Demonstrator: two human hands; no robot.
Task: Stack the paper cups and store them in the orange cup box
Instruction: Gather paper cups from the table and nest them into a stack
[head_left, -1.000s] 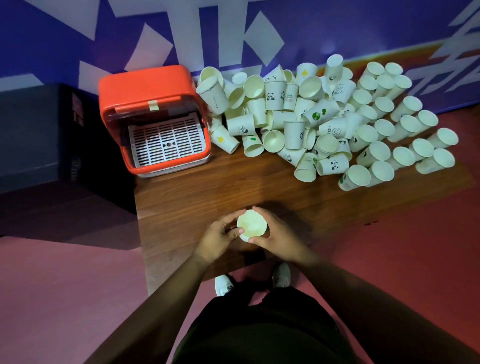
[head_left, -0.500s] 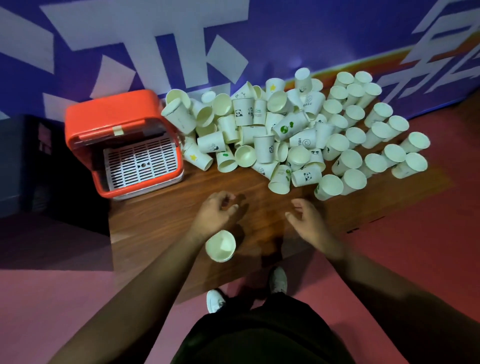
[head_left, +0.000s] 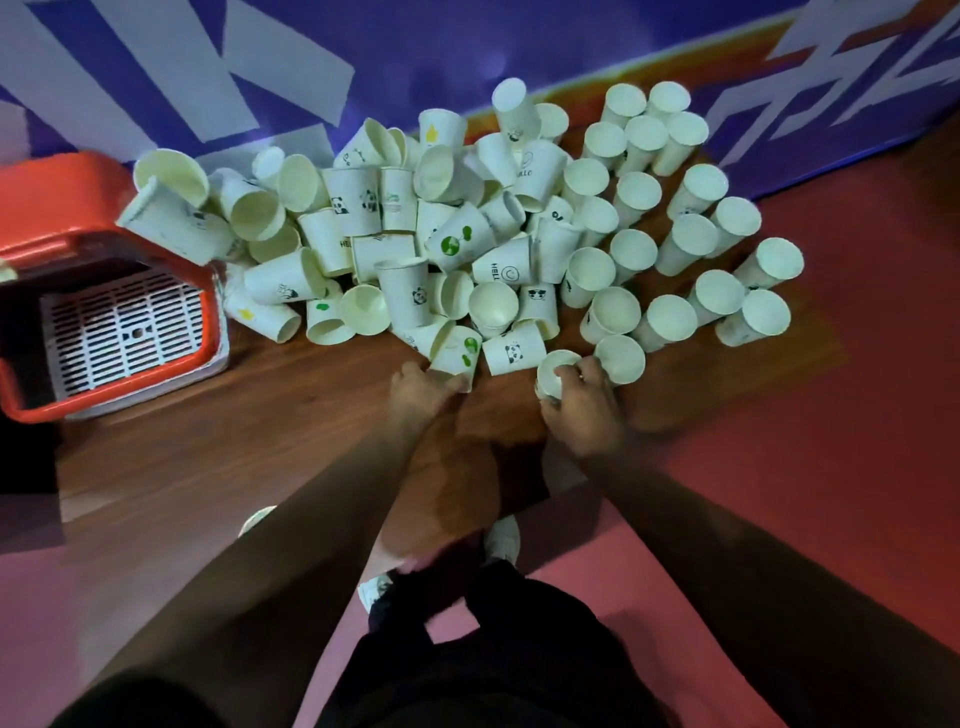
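Head view: both hands are leaving the near edge of the worktop (head_left: 260, 431) and reaching into the heap of paper cups (head_left: 415, 234). A second ago they were holding one cup between them close to the body. Half a second ago that cup was sitting by the left wrist with both hands empty. Now the right hand (head_left: 582, 410) is curling its fingers (head_left: 563, 371) over the rim of an upright cup (head_left: 550, 382) at the front of the standing rows and gripping it. The left hand (head_left: 421, 387) is arriving at a tipped green-print cup (head_left: 460, 353) on the near fringe of the heap. My read is that a fresh pick-up is starting and two more cups are coming in to be nested.

The orange cup box (head_left: 62, 208) is sitting open at the far left, well apart from both hands. Its white grid tray (head_left: 119, 327) is showing, with no stack visible on it, so storing looks to be a long way off.

Now the unclear parts. The left fingers are blurring against the green-print cup, and I cannot tell whether they are closing on it or only touching it. The left forearm is covering the spot where the earlier cup was, and a pale sliver (head_left: 257, 517) is peeking out beside it, too small to identify. The box is cut off by the left edge, so its far side is hidden. Cups buried deep in the heap are impossible to count.
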